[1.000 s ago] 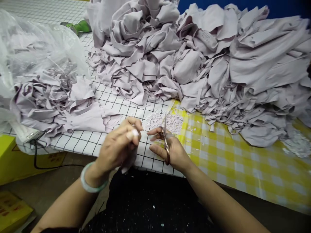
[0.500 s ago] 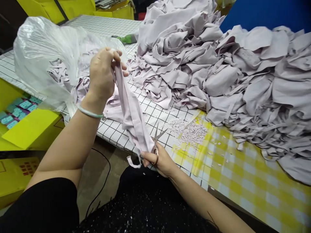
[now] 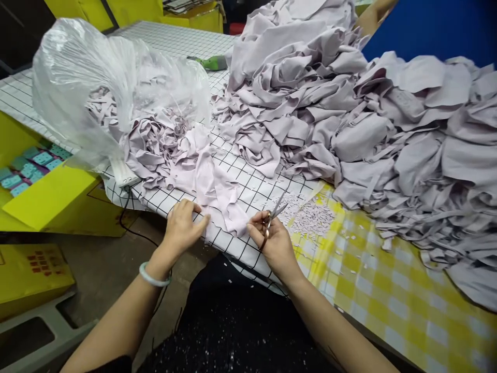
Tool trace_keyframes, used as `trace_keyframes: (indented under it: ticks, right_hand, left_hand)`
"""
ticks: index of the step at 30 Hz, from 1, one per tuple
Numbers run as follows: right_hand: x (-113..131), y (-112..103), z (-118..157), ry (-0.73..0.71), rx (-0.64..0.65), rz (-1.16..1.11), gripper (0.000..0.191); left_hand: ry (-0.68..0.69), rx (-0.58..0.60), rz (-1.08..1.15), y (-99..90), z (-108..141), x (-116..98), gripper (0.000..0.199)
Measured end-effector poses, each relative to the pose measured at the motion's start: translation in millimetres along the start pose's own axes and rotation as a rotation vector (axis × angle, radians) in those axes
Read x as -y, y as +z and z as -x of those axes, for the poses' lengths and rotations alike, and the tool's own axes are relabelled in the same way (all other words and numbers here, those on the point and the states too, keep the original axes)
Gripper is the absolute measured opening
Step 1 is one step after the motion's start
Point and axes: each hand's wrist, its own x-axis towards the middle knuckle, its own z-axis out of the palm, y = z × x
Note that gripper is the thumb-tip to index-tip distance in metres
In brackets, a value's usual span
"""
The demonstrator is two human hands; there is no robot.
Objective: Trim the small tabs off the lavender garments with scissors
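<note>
My right hand [image 3: 275, 243] holds a pair of small scissors [image 3: 268, 228] by the handles, blades parted and pointing up and to the right over the table. A pale pinkish-lilac cloth garment [image 3: 217, 191] lies spread on the table, its near corner close to my right fingertips. At the table's front edge is my left hand [image 3: 184, 225], beside the garment's left side, fingers loosely bent and thumb apart, with nothing visible in it. Whether the thumb tip touches the cloth I cannot tell. Behind the garment, crumpled similar pieces [image 3: 155, 147] spill from a clear plastic bag [image 3: 83, 67].
Large heaps of lilac cloth pieces [image 3: 295, 98] cover the back and right. Tiny clippings [image 3: 314, 215] lie by a yellow checked cloth [image 3: 388, 290]. A green-handled tool [image 3: 213, 62] lies behind. Yellow boxes [image 3: 50, 199] stand left. Another person's arm [image 3: 375, 18] shows at the back.
The garment, held up between both hands before, now lies on the table. My left hand has let go of it and come down towards me. My right hand with the scissors has moved slightly up and right.
</note>
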Motion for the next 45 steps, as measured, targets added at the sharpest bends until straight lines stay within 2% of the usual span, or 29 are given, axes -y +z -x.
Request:
trace_keyframes:
  ticks: [3, 6, 8, 10, 12, 16, 19, 22, 26, 28, 33, 35, 36, 38, 41, 43, 45]
  right_hand:
    - [3.4, 8.6, -8.8, -0.004, 0.068, 0.016, 0.036]
    - [5.3, 17.6, -17.0, -0.065, 0.107, 0.084, 0.031]
    - [5.8, 24.5, -22.5, -0.161, 0.119, 0.144, 0.029]
    - [5.7, 32.6, -28.6, -0.258, 0.157, 0.185, 0.032]
    - [5.0, 40.2, -36.0, -0.287, 0.196, 0.173, 0.031]
    - [6.4, 42.9, -51.7, -0.214, 0.127, 0.035, 0.019]
    - [12.7, 34.4, -59.3, -0.235, 0.069, -0.075, 0.023]
    - [20.7, 26.8, -61.8, -0.248, 0.075, -0.120, 0.025]
    - [30.5, 22.8, -61.1, -0.219, 0.093, -0.117, 0.022]
    - [35.8, 21.4, -59.7, -0.219, 0.095, -0.114, 0.022]
    - [43.0, 18.1, -53.8, -0.359, 0.113, -0.151, 0.021]
    - [39.0, 18.8, -50.4, -0.370, 0.114, -0.165, 0.020]
    - [35.2, 20.3, -47.9, -0.349, 0.113, -0.170, 0.020]
    - [24.8, 26.8, -40.3, -0.270, 0.142, -0.176, 0.020]
    - [6.5, 43.5, -21.9, -0.088, 0.249, -0.204, 0.025]
    - [-2.8, 52.7, -8.2, 0.002, 0.281, -0.246, 0.031]
    - [-6.2, 51.8, 2.9, 0.026, 0.270, -0.247, 0.034]
  left_hand:
    - [-0.029, -0.003, 0.051, 9.2, -9.3, -3.8, 0.017]
    - [0.004, -0.016, 0.139, 5.9, -13.6, -16.2, 0.014]
    - [-0.018, 0.008, 0.341, -3.2, -9.2, -28.6, 0.011]
    - [-0.076, 0.102, 0.659, -15.5, -1.6, -42.6, 0.015]
    - [-0.120, 0.214, 0.897, -27.4, 5.6, -54.6, 0.022]
    - [-0.174, 0.341, 0.864, -39.5, 10.8, -58.7, 0.025]
    - [-0.277, 0.469, 0.811, -37.9, 9.0, -49.0, 0.027]
    - [-0.298, 0.594, 0.833, -34.7, 7.0, -44.8, 0.031]
    - [-0.269, 0.611, 0.850, -34.9, 4.9, -50.4, 0.037]
    - [-0.306, 0.609, 0.911, -34.9, 3.9, -51.9, 0.038]
    - [-0.539, 0.810, 1.195, -33.8, 5.7, -46.4, 0.033]
    - [-0.495, 0.770, 1.210, -39.1, 8.4, -46.4, 0.027]
    - [-0.415, 0.726, 1.170, -43.6, 9.8, -48.1, 0.025]
    - [-0.168, 0.597, 0.996, -54.2, 11.5, -55.4, 0.023]
    - [0.201, 0.319, 0.710, -61.7, 9.7, -72.5, 0.016]
    - [0.273, 0.227, 0.746, -53.6, 5.7, -84.0, 0.016]
    - [0.198, 0.267, 0.971, -36.1, 0.8, -93.3, 0.020]
